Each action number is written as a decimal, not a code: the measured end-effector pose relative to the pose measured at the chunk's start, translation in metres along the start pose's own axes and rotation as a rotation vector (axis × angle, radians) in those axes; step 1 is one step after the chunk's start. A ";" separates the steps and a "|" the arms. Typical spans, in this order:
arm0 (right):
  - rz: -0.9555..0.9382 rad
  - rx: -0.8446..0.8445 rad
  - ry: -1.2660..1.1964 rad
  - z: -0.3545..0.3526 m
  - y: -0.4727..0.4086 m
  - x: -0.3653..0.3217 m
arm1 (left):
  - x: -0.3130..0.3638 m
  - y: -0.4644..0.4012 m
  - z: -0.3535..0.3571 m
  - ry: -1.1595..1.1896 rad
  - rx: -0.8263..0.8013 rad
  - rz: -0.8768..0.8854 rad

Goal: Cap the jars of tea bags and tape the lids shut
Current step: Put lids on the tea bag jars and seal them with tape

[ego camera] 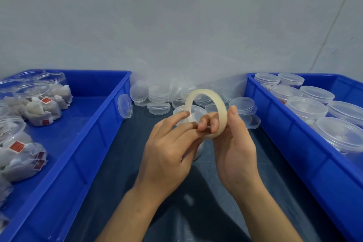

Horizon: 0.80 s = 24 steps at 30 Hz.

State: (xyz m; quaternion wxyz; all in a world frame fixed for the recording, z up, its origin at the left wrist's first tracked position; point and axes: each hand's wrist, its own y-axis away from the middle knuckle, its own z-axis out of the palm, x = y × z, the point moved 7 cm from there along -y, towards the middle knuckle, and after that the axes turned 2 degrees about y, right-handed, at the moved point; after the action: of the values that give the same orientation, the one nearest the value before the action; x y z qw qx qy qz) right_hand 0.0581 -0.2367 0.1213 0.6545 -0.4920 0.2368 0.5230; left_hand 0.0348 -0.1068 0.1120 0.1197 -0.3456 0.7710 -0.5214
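Note:
My right hand (234,143) grips a roll of clear tape (221,104) upright above the table's middle, fingers curled through its hole and thumb on its outer face. My left hand (169,149) pinches at the roll's lower left edge with thumb and fingers; its index finger points toward the ring. Right behind and below the hands stands a capped clear jar of tea bags (194,111), largely hidden by them.
A blue bin (88,143) on the left holds several uncapped jars of tea bags (39,102). A blue bin (284,129) on the right holds several capped jars (306,108). Loose clear lids (159,97) lie piled at the wall, on a dark table cover (121,163).

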 end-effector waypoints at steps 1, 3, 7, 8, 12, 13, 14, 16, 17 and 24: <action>-0.005 0.010 -0.008 0.000 0.000 -0.001 | 0.000 0.000 0.000 -0.015 0.005 0.008; -0.017 0.025 -0.033 -0.002 0.000 -0.002 | 0.000 0.000 0.001 -0.038 0.025 0.006; -0.018 0.023 -0.128 -0.002 0.002 -0.004 | -0.004 0.000 -0.002 -0.026 0.090 -0.054; -0.009 0.034 -0.152 -0.004 0.003 -0.004 | -0.005 0.000 -0.003 -0.027 0.095 -0.072; -0.064 0.098 -0.115 -0.014 0.001 -0.010 | -0.008 0.000 -0.001 0.004 0.092 -0.176; -0.083 0.118 -0.100 -0.018 0.001 -0.012 | -0.010 0.001 0.000 0.021 0.081 -0.226; -0.109 0.138 -0.075 -0.021 0.000 -0.014 | -0.013 0.002 0.001 0.038 0.063 -0.288; -0.186 0.196 0.029 -0.029 -0.001 -0.019 | -0.021 0.007 0.007 0.072 0.002 -0.420; -0.224 0.233 0.105 -0.032 -0.001 -0.021 | -0.026 0.010 0.013 0.092 -0.047 -0.478; -0.253 0.317 0.960 -0.040 -0.001 -0.014 | -0.043 0.027 0.037 0.316 -0.222 -0.645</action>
State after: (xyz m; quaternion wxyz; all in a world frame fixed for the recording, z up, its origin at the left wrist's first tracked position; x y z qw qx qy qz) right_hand 0.0627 -0.2783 0.1169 0.5969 -0.5961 0.5250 0.1130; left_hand 0.0752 -0.0996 0.0648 -0.2091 -0.4968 0.6833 -0.4924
